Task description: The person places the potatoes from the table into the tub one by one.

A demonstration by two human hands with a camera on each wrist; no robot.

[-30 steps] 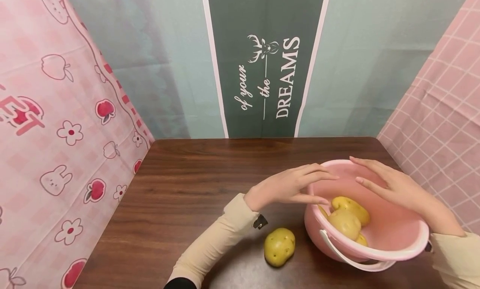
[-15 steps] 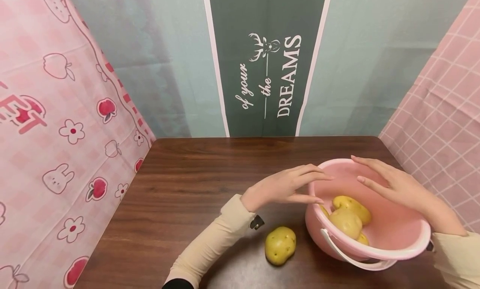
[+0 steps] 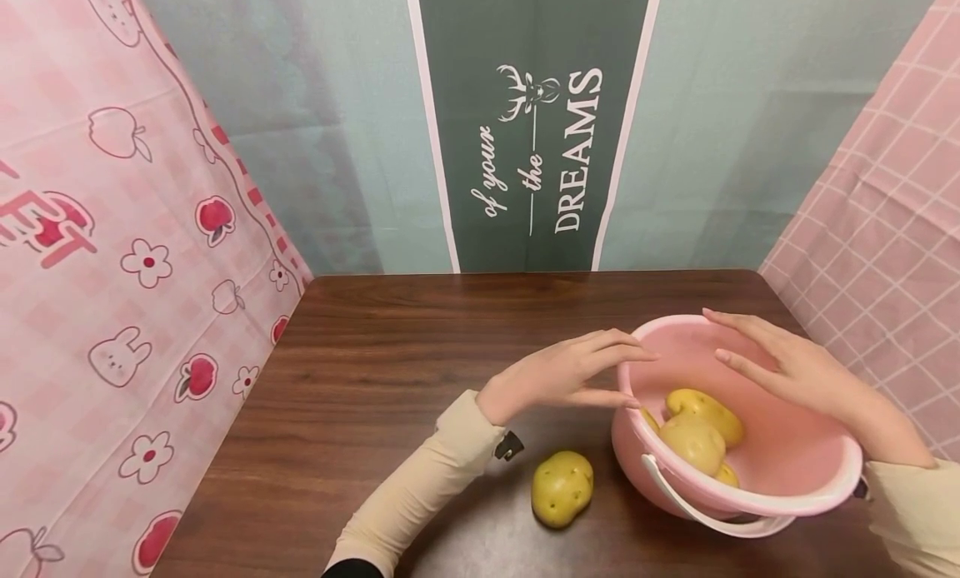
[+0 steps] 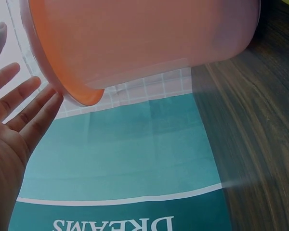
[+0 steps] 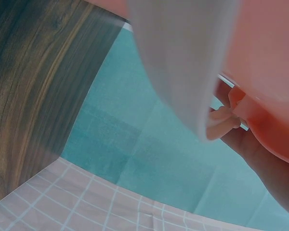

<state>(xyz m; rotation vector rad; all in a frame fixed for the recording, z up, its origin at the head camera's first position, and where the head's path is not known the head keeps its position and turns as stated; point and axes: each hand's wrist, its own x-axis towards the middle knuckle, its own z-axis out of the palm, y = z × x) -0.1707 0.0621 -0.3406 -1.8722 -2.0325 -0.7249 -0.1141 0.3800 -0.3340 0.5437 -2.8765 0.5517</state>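
A pink bucket (image 3: 663,486) with a white handle (image 3: 708,520) stands at the right of the table. Inside it lie several yellow potatoes (image 3: 693,443), partly covering one another. One more potato (image 3: 562,489) lies on the table to the left of the bucket. My left hand (image 3: 562,374) is at the bucket's left rim, its fingers extended; in the left wrist view its fingertips (image 4: 55,98) appear to touch the rim. Over the right side of the opening, my right hand (image 3: 798,368) has straight, spread fingers. The bucket partly hides that hand (image 5: 255,154) in the right wrist view.
The brown wooden table (image 3: 390,370) reaches back to a green cloth (image 3: 337,128) printed with words and a deer head. Pink patterned cloth (image 3: 112,311) hangs on the left, and pink checked cloth (image 3: 885,253) on the right, close to the bucket.
My left hand has drawn back slightly to the left, so its fingertips reach less far over the bucket. The right hand, bucket and potatoes stay almost where they were.
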